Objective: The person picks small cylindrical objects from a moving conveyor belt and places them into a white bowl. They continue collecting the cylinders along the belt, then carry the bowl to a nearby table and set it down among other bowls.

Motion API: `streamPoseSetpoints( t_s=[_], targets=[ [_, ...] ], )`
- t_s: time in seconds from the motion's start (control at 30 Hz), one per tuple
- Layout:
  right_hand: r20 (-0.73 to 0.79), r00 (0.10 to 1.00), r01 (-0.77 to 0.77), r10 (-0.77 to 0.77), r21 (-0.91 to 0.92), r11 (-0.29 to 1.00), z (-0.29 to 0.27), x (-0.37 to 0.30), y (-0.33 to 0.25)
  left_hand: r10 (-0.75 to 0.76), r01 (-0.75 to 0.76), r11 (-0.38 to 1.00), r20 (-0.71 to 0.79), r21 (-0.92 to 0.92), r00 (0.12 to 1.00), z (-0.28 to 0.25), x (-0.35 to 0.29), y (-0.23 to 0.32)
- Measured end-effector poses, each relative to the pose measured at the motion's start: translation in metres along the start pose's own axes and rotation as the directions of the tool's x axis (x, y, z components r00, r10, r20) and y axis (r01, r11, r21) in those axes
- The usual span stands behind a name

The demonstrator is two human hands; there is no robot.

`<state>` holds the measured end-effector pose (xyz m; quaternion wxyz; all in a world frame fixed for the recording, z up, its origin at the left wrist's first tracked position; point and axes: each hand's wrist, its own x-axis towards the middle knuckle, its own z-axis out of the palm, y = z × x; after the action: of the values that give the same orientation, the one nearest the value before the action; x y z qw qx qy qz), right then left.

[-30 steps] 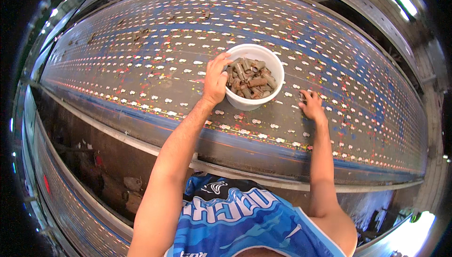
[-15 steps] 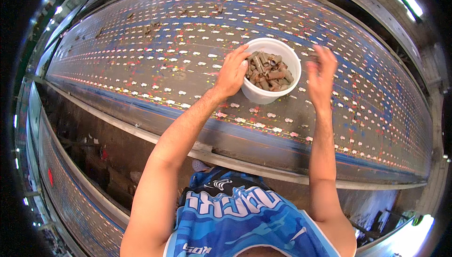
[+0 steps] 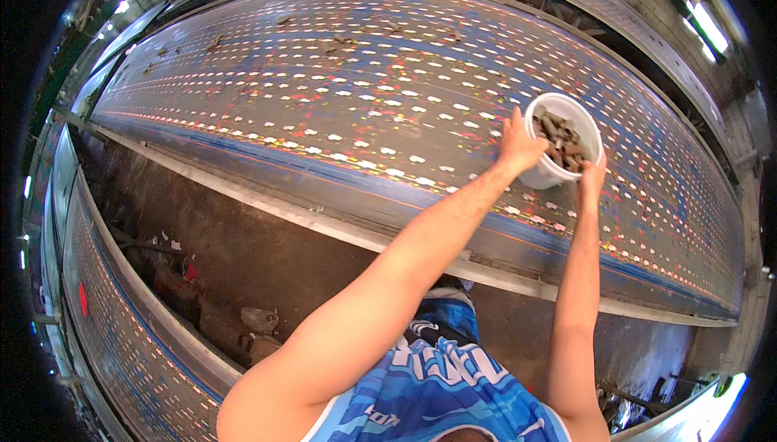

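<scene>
Left grip and right grip clasp round white bucket, axis roughly upright, mouth up; rough brown tubes inside.

From where I stood, the round white bucket was over the long patterned table — whether it was touching the surface, I could not tell. Its mouth was open, and inside lay short brown tubes — loosely heaped, below the rim.

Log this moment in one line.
left hand: gripping white bucket; right hand: gripping bucket's right side; contents: brown tubular pieces; below: long patterned table
</scene>
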<state>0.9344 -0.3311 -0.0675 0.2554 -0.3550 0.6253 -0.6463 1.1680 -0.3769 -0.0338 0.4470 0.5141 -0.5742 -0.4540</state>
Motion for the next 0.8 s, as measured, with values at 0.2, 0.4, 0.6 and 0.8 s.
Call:
streamPoseSetpoints(
  t_s=[0.2, 0.4, 0.6, 0.8],
  targets=[
    [-0.037, 0.996, 0.076, -0.076, -0.008, 0.997, 0.030, -0.050, -0.016, 0.058, -0.050, 0.994, 0.083, -0.101, 0.995, -0.042, -0.011, -0.012],
    [0.026, 0.985, 0.163, -0.168, 0.150, 0.975, 0.056, -0.051, -0.023, -0.066, 0.081, 0.978, 0.085, -0.192, 0.994, -0.048, 0.011, -0.036],
    [0.071, 0.979, -0.201, 0.190, 0.461, 0.865, 0.042, -0.046, 0.013, -0.164, 0.227, 0.941, 0.251, -0.251, 0.954, -0.061, 0.018, -0.032],
    [-0.053, 0.972, -0.186, 0.229, 0.422, 0.887, 0.090, -0.084, 0.026, -0.126, 0.202, 0.949, 0.294, -0.244, 0.948, -0.072, 0.005, -0.010]
  ],
)
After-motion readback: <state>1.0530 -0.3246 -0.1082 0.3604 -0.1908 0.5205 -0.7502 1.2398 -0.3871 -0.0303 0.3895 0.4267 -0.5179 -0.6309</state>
